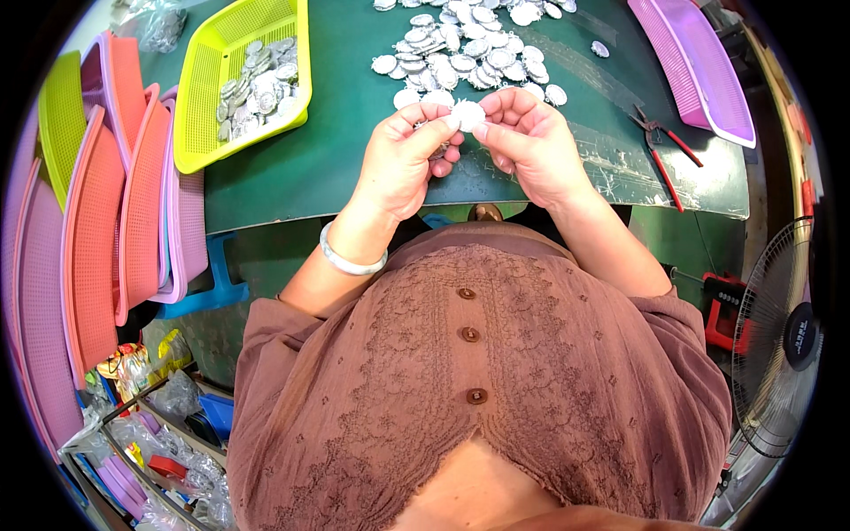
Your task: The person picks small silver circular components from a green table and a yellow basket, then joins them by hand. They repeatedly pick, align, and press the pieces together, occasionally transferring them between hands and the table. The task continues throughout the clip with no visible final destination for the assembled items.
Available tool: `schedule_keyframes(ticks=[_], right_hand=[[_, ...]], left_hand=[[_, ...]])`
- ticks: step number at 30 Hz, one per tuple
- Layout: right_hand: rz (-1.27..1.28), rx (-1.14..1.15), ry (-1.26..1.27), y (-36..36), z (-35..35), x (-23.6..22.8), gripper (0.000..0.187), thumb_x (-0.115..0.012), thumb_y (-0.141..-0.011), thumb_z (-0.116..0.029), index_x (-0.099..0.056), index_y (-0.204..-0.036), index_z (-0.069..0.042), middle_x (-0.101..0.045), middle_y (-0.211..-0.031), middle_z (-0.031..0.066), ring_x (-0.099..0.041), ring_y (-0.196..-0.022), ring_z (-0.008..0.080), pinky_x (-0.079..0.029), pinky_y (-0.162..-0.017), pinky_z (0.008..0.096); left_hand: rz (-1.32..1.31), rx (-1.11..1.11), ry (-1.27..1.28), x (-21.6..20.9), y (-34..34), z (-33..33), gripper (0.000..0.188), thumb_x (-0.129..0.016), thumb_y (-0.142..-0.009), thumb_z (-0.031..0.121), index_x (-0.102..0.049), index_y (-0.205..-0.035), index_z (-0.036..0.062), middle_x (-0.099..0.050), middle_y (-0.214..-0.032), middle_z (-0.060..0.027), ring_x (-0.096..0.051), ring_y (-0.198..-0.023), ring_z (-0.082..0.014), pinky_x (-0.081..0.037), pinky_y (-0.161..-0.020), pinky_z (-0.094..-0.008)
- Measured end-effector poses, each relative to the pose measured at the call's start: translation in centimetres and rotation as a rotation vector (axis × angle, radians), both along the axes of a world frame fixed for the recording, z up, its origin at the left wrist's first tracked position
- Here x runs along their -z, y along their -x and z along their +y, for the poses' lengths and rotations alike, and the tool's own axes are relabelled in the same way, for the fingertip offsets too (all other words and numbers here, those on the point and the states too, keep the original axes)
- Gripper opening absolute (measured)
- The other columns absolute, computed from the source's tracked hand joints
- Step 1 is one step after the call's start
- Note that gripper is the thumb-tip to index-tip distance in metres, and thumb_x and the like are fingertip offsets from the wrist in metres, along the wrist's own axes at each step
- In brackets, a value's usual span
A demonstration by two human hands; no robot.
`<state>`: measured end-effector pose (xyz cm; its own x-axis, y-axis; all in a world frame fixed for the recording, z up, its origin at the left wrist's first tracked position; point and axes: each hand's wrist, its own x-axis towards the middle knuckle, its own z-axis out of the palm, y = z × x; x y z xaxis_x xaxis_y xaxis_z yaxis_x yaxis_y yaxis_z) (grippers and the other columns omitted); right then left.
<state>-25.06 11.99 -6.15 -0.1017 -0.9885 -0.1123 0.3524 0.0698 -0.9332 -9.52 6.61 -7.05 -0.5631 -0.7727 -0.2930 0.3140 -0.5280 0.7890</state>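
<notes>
Both hands meet above the near edge of a green table (301, 168). My left hand (407, 159) and my right hand (531, 142) pinch one small white round disc (467, 115) between their fingertips. More small pieces may be tucked in my left palm; I cannot tell. A pile of several similar silvery-white discs (469, 53) lies on the table just beyond the hands. A white bangle (350, 258) sits on my left wrist.
A yellow mesh basket (204, 133) with several discs stands at the left. Stacked orange, pink and green baskets (97, 239) lean at the far left. A purple basket (699, 71) lies at the right, red-handled pliers (664, 146) beside it. A fan (779, 336) stands at the lower right.
</notes>
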Motion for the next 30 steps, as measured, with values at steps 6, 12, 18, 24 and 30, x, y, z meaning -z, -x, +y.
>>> schedule_keyframes(ticks=[6,12,18,24,30], right_hand=[[0.607,0.158,0.447,-0.3,0.2,0.7,0.013,-0.061,-0.073,0.003,-0.058,-0.085,-0.002,-0.056,-0.08,0.0021,-0.051,-0.06,0.0056,-0.04,-0.05,0.0177],[0.877,0.18,0.614,-0.7,0.6,0.3,0.022,-0.063,-0.069,0.006,-0.062,-0.087,-0.006,-0.055,-0.084,0.006,-0.058,-0.071,0.016,-0.047,-0.059,0.0241],[0.985,0.197,0.688,-0.6,0.4,0.4,0.022,-0.065,-0.067,0.003,-0.063,-0.086,-0.007,-0.056,-0.086,0.0075,-0.059,-0.074,0.0202,-0.049,-0.061,0.0265],[0.952,0.175,0.692,-0.5,0.4,0.3,0.023,-0.065,-0.067,0.004,-0.063,-0.088,-0.006,-0.055,-0.089,0.0081,-0.058,-0.073,0.0194,-0.048,-0.06,0.0259],[0.816,0.1,0.561,-0.3,0.8,0.1,0.026,-0.064,-0.068,0.006,-0.062,-0.092,-0.005,-0.053,-0.089,0.006,-0.056,-0.069,0.0118,-0.046,-0.055,0.0217]], left_hand=[[0.066,0.033,-0.024,-0.3,0.4,0.8,0.023,-0.051,-0.086,0.011,-0.054,-0.106,0.0009,-0.059,-0.081,-0.0039,-0.053,-0.062,-0.0086,-0.042,-0.051,-0.0193],[0.188,0.106,-0.055,0.0,0.0,0.5,0.032,-0.046,-0.084,0.009,-0.052,-0.115,0.0002,-0.058,-0.089,-0.0027,-0.055,-0.066,-0.0087,-0.044,-0.055,-0.021],[0.25,0.153,-0.092,0.1,-0.2,0.4,0.033,-0.045,-0.083,0.008,-0.051,-0.115,-0.0002,-0.058,-0.089,-0.0027,-0.054,-0.066,-0.009,-0.046,-0.056,-0.0217],[0.249,0.154,-0.092,0.1,-0.2,0.4,0.032,-0.045,-0.084,0.006,-0.051,-0.115,-0.0007,-0.059,-0.089,-0.0033,-0.055,-0.066,-0.0094,-0.047,-0.057,-0.0213],[0.227,0.145,-0.098,0.1,-0.2,0.4,0.03,-0.044,-0.084,0.006,-0.053,-0.113,-0.001,-0.059,-0.089,-0.0046,-0.055,-0.066,-0.01,-0.048,-0.057,-0.0211]])
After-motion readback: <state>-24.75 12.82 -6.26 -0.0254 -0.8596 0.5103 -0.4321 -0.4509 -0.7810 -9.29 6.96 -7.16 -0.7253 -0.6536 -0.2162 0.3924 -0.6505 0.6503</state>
